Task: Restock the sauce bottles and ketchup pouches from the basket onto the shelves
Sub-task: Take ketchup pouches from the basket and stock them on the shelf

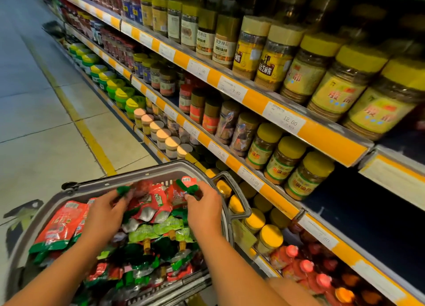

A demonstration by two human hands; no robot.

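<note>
Both hands reach into a grey plastic shopping basket point(128, 177) that stands on the floor at near left, just beside the shelving. The basket is filled with red and green spouted ketchup pouches point(147, 216), piled loosely; a flat stack of red pouches point(59, 225) lies along its left side.

The left hand point(103, 213) has its fingers curled down onto the pile and pinches a green screw cap point(123, 190) of 1 pouch at the far side of the basket. The right hand point(203, 211) pinches the green cap point(190, 189) of another red pouch point(177, 194) between thumb and fingertips; that pouch is tilted up at the far right corner, against the basket's grey handle point(239, 197).

To the right, tiered shelves with orange price strips point(271, 101) hold rows of yellow-lidded jars point(296, 165). On the lowest shelf at near right, red-capped sauce bottles point(299, 266) stand in a row. A yellow floor line point(76, 119) runs along the aisle at left.
</note>
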